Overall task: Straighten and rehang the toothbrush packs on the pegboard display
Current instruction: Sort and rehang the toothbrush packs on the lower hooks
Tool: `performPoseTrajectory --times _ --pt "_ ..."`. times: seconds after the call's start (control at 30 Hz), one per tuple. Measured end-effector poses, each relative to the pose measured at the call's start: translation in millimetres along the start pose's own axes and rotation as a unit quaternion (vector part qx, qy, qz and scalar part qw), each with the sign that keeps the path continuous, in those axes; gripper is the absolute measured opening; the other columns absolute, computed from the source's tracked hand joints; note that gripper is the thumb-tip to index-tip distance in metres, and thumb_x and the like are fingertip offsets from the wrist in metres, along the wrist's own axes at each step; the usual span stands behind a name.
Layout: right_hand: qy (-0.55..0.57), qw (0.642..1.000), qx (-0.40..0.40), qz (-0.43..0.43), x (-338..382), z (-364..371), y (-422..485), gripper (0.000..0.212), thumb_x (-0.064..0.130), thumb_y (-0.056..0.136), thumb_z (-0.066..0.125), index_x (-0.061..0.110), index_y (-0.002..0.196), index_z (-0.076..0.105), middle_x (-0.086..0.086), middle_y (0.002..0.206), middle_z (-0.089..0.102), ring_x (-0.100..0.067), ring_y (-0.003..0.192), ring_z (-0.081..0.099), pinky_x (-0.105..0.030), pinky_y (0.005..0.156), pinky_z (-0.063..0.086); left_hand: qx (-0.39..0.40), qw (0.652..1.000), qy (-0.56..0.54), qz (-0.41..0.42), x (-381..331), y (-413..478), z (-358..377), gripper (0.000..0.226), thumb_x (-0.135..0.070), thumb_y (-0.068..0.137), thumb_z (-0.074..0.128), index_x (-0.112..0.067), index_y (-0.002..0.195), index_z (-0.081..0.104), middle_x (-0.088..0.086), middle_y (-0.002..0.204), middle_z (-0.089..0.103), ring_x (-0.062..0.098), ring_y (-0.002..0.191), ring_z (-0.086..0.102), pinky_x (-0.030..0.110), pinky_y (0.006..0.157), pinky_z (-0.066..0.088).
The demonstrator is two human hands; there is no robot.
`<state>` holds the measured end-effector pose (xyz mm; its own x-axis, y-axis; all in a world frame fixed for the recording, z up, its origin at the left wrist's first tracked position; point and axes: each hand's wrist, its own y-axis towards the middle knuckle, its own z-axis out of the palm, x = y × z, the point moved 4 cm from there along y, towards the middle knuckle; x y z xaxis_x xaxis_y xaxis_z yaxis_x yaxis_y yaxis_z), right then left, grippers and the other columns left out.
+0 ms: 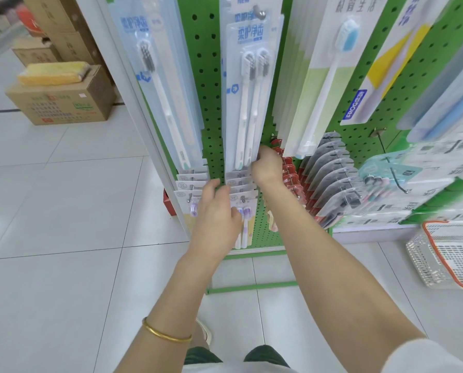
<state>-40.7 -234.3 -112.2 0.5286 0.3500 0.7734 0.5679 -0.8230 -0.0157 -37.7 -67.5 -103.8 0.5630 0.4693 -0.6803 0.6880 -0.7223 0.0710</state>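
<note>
One head-worn wide-angle camera looks forward and steeply down, close to the pegboard (208, 76)

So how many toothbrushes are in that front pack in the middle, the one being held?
2. They lie side by side in the front middle pack: the left toothbrush and the right toothbrush. The right hand pinches that pack's bottom edge. Packs hanging behind may hide more.
</note>
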Motion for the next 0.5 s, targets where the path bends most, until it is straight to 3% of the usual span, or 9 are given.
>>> performPoseTrajectory --times 0.07,0.17,0.33,0.5 --pt "-0.003 1.000 -0.001 0.006 0 1 2 0.024 -0.008 0.086 0.036 0.005 0.086 0.057 -0.011 0.094 0.059 -0.021 0.083 0.049 -0.026 0.067 0.035 0.010 1.000 0.015 -0.002 -1 4 -2 0.045 0.000 0.088 0.041 -0.004 0.132 0.046 0.006 0.152 0.023 0.019 0.137 0.028 0.026 0.105 0.029" --pt "0.005 1.000 -0.009 0.015 -4 2 3 0.036 -0.008 0.085 0.038 0.018 0.061 0.039 -0.005 0.081 0.053 -0.020 0.080 0.048 -0.024 0.065 0.032 0.028 0.999 0.036 -0.015 -2 11 -5 0.044 -0.001 0.089 0.039 -0.005 0.133 0.043 0.003 0.155 0.017 0.020 0.133 0.035 0.036 0.101 0.040" --pt "0.108 0.994 -0.025 -0.016 0 -2 -4 0.050 -0.015 0.080 0.041 0.027 0.054 0.031 0.011 0.060 0.039 -0.005 0.057 0.034 -0.021 0.052 0.026 0.062 0.996 0.062 -0.022 2 22 -3 0.052 0.000 0.087 0.038 -0.013 0.137 0.040 0.000 0.155 0.016 0.028 0.114 0.053 0.043 0.085 0.049" --pt "0.158 0.987 0.029 -0.026 3 1 -7 0.038 -0.014 0.082 0.048 0.016 0.058 0.043 0.003 0.067 0.048 -0.006 0.065 0.042 -0.020 0.057 0.033 0.066 0.993 0.088 -0.030 1 32 -4 0.057 0.004 0.087 0.037 -0.013 0.142 0.035 -0.001 0.159 0.007 0.029 0.106 0.056 0.042 0.080 0.050"
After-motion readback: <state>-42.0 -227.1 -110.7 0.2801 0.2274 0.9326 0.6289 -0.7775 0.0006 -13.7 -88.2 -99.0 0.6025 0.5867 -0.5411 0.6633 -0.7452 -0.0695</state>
